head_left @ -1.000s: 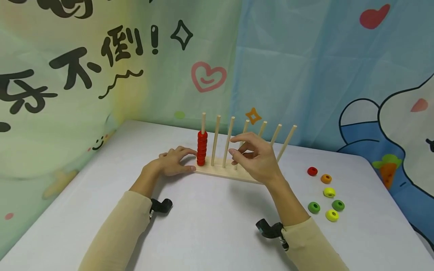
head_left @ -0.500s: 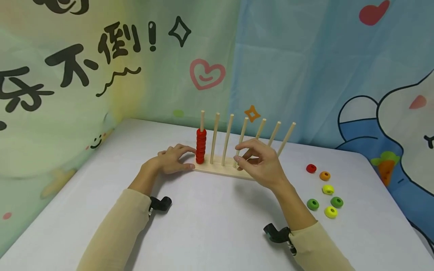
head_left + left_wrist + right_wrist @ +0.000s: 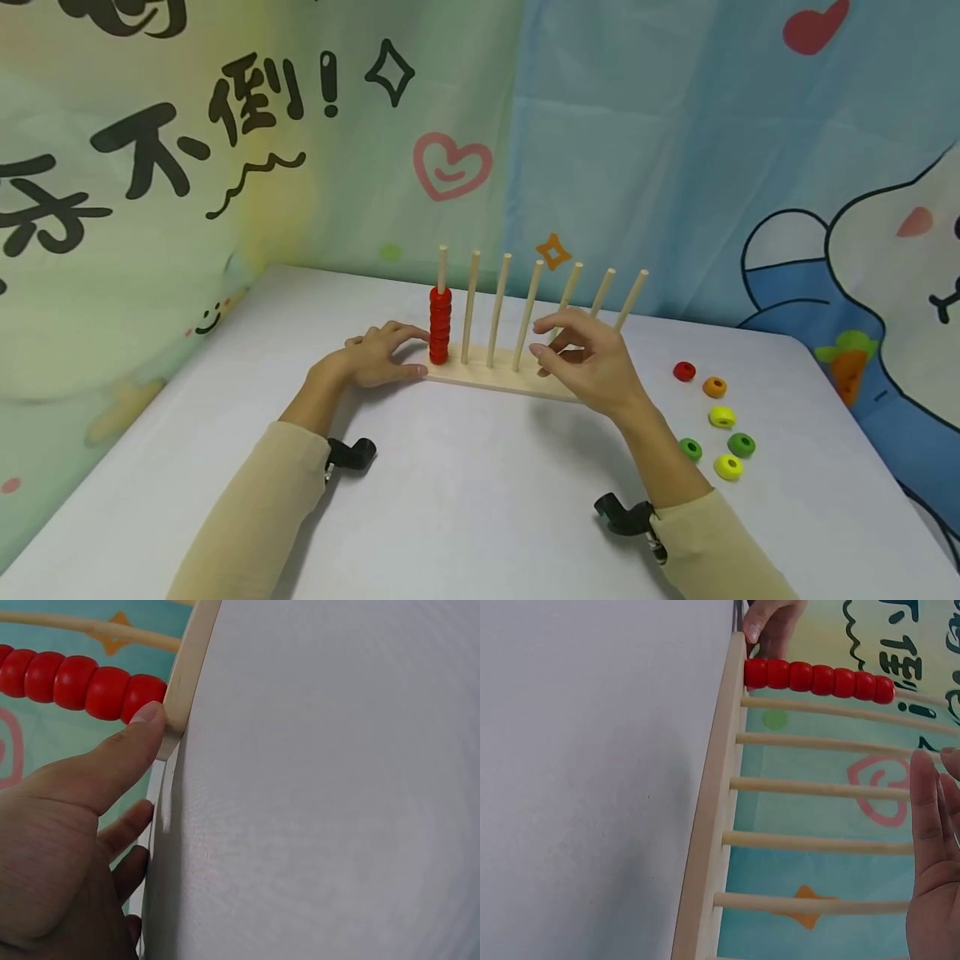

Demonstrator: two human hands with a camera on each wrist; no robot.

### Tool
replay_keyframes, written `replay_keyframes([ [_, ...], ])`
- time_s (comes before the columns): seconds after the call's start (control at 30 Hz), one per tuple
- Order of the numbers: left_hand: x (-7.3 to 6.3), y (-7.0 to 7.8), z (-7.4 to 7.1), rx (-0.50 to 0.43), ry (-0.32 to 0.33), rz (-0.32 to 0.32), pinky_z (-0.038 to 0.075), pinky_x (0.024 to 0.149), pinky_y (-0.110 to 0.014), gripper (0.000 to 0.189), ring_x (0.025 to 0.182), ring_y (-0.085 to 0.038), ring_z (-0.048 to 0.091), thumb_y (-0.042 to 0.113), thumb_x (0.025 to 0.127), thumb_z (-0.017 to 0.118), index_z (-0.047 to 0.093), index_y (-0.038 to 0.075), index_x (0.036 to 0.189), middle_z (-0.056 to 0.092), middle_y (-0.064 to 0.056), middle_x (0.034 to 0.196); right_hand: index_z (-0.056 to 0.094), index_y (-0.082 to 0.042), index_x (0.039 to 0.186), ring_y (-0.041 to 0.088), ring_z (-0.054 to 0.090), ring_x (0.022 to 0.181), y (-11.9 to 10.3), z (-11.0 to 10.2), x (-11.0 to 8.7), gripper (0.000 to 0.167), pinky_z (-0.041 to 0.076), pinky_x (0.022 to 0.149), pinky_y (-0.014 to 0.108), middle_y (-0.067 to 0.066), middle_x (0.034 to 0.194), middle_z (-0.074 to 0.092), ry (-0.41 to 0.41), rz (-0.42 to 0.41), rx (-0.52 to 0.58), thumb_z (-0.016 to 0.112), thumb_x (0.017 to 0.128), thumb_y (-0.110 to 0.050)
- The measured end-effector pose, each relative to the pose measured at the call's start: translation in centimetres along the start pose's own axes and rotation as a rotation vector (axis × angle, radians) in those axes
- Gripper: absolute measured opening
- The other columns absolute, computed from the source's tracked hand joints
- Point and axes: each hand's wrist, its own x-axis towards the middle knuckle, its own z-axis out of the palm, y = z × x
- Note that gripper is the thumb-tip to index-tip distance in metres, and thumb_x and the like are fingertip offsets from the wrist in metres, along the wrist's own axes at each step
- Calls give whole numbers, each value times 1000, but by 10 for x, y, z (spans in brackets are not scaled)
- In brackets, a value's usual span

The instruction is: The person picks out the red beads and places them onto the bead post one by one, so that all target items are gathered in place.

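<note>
A wooden peg stand (image 3: 487,377) bears a row of several upright pegs. Red beads (image 3: 440,327) are stacked on its leftmost peg, whose top sticks out above them. My left hand (image 3: 381,357) holds the stand's left end, thumb (image 3: 146,724) on the corner of the base beside the lowest bead, index finger reaching to the back. My right hand (image 3: 591,360) hovers in front of the middle pegs, thumb and index finger apart, nothing between them. It hides the lower parts of the pegs toward the right.
Loose beads lie on the white table (image 3: 465,500) to the right of the right arm: a red bead (image 3: 684,372), an orange bead (image 3: 715,387), two yellow, and two green. The right forearm partly covers one green bead (image 3: 691,450). A printed cloth (image 3: 637,150) hangs behind the table.
My right hand has moved rightward along the pegs, from around the third to between the fourth and fifth, fingers still apart. My left hand stays at the stand's end.
</note>
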Motion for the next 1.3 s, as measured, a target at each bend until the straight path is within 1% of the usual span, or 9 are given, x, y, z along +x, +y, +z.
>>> replay_keyframes([
  [0.2,0,-1,1,-5,6,-5,24,110,-74,68,136,-39,41,59,94,65,43,35,153,35,-12,161,68,2,112,20,70,68,-2,-10,-6,33,62,61,37,15,103,66,34,3,-32,72,84,18],
  [0.4,-2,0,1,-10,5,0,25,109,-74,68,135,-41,41,58,94,65,43,32,153,35,-14,160,67,6,110,20,69,67,1,-17,-12,29,62,62,36,18,102,65,31,24,-38,72,84,18],
  [0.6,-1,-1,2,-17,10,13,25,108,-73,67,134,-41,41,58,95,64,44,31,153,36,-14,159,67,7,110,25,69,65,1,-21,-20,31,61,62,33,17,99,65,46,62,-72,72,82,21],
  [0.73,-1,-1,2,-11,12,8,25,108,-74,68,134,-41,41,59,95,64,43,31,153,36,-15,159,66,10,109,32,68,64,-8,-21,-20,31,61,62,29,21,96,65,44,65,-103,70,81,23],
  [0.9,0,0,1,-5,8,9,25,108,-74,68,135,-42,41,59,95,64,43,31,153,35,-15,160,65,10,106,38,67,65,-23,-22,-21,27,61,63,30,24,96,64,40,89,-128,69,83,22],
  [1.0,0,1,0,-7,0,10,25,108,-75,69,136,-42,40,59,95,64,43,30,154,35,-16,160,65,9,106,39,67,66,-25,-24,-24,26,61,62,32,23,96,64,37,106,-146,70,83,21],
  [1.13,-1,0,0,-2,5,7,25,108,-74,68,136,-42,41,58,95,64,43,30,154,35,-15,160,65,10,108,37,67,67,-25,-29,-26,26,61,63,31,22,98,65,41,121,-157,70,84,20],
  [1.3,-2,-1,0,-3,9,14,25,108,-74,67,136,-43,41,58,95,63,44,31,153,35,-15,160,65,11,109,38,67,67,-24,-35,-30,27,61,64,27,23,99,65,43,132,-186,70,84,20],
])
